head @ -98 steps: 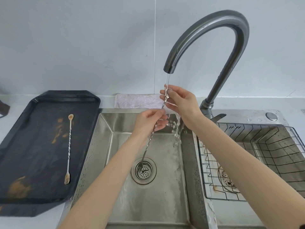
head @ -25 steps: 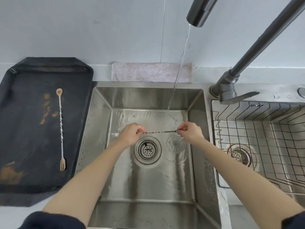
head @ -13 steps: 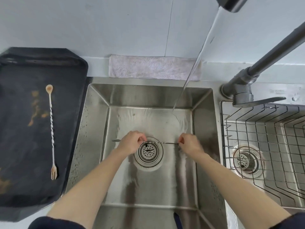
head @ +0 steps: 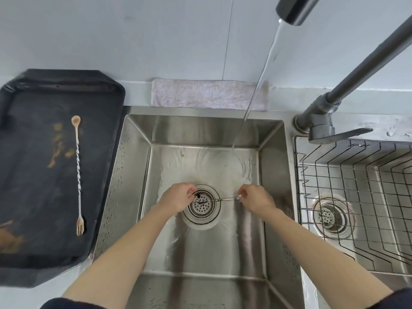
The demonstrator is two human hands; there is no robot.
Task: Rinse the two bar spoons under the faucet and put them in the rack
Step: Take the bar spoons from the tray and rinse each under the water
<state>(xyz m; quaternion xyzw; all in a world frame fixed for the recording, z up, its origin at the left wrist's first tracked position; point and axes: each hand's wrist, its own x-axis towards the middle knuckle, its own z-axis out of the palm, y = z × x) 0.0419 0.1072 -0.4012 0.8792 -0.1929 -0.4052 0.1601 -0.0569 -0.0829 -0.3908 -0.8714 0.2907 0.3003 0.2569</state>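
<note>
A thin twisted bar spoon [head: 219, 199] lies level over the drain of the steel sink [head: 133, 175]. My left hand [head: 177, 197] grips its left end and my right hand [head: 256, 198] pinches its right end. Both hands are low in the basin, in front of the water stream. A second bar spoon [head: 78, 172], soiled, with a fork end toward me, lies lengthwise on the black tray [head: 33, 253]. The dark faucet [head: 296, 10] runs water onto the far side of the basin. The wire rack [head: 361, 253] sits in the right basin.
A folded pale towel [head: 209, 94] lies along the wall behind the sink. The faucet lever [head: 341, 133] points right over the rack's back edge. Brown smears mark the tray. A white wall stands behind everything.
Earlier both hands held the spoon upright under the stream. They have since brought it down and level over the drain, and the left hand has slid right along the handle.
</note>
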